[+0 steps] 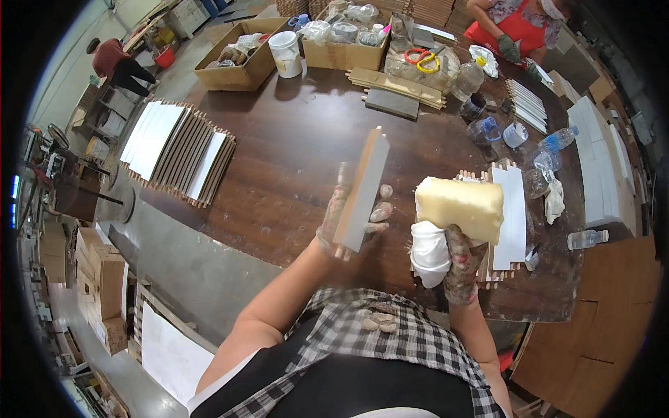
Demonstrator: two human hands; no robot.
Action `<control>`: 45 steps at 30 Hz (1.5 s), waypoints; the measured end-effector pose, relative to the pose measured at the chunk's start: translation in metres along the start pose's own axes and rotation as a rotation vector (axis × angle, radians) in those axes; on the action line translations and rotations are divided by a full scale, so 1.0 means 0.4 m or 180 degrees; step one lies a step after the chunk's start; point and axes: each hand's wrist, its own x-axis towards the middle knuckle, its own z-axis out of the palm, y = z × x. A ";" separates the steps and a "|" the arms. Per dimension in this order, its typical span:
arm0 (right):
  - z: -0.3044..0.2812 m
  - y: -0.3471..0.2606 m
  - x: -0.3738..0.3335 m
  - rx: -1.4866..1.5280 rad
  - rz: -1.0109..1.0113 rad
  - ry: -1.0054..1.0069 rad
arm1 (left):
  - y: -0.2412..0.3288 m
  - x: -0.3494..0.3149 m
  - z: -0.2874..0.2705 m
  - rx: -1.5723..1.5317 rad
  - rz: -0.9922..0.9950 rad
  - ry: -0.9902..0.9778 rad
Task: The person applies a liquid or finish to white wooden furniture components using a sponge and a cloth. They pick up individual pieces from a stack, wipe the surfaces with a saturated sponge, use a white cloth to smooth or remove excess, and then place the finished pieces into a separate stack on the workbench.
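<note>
My left hand [332, 217], in a stained glove, is closed around a wooden slat [364, 191] with a white face, a brown edge and dowel pegs at its ends. The slat is tilted above the dark tabletop. My right hand [460, 270], also gloved, grips a pale yellow sponge block [460, 207] together with a bunched white cloth [430, 255]. Both are over a stack of white pegged slats [510, 216], partly hiding it. At the left of the table lies a fanned row of similar slats [178, 151].
Cardboard boxes [244, 76] of supplies and a white bucket [285, 54] line the far edge. Plastic bottles [557, 139] and scissors [426, 61] lie to the right. A co-worker in a red apron [503, 31] works at the far right; another person [118, 64] bends at far left.
</note>
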 end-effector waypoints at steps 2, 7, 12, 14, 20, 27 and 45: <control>0.025 -0.036 0.011 -0.0720 0.0081 -0.0113 | -0.006 0.006 0.011 -0.0405 -0.0065 0.0134; 0.028 -0.056 0.001 -0.2333 -0.0691 -0.0892 | -0.024 -0.013 0.013 0.0743 0.0718 0.0586; 0.044 -0.030 -0.010 -0.0260 -0.0260 -0.1520 | -0.019 -0.032 0.031 0.1108 0.0136 0.1090; 0.071 -0.039 -0.004 -0.0677 -0.0860 -0.1814 | -0.019 -0.042 0.034 0.1607 0.0187 0.1055; -0.026 0.000 0.057 -0.1360 -0.0099 -0.1166 | -0.024 -0.061 0.021 0.3527 0.0371 0.0818; 0.037 -0.090 0.152 -0.1054 -0.0139 0.0149 | -0.008 -0.087 0.110 0.4474 0.0118 0.1119; -0.028 -0.050 -0.038 -0.2559 -0.0727 -0.1363 | 0.028 0.006 -0.038 0.4824 0.1339 0.0746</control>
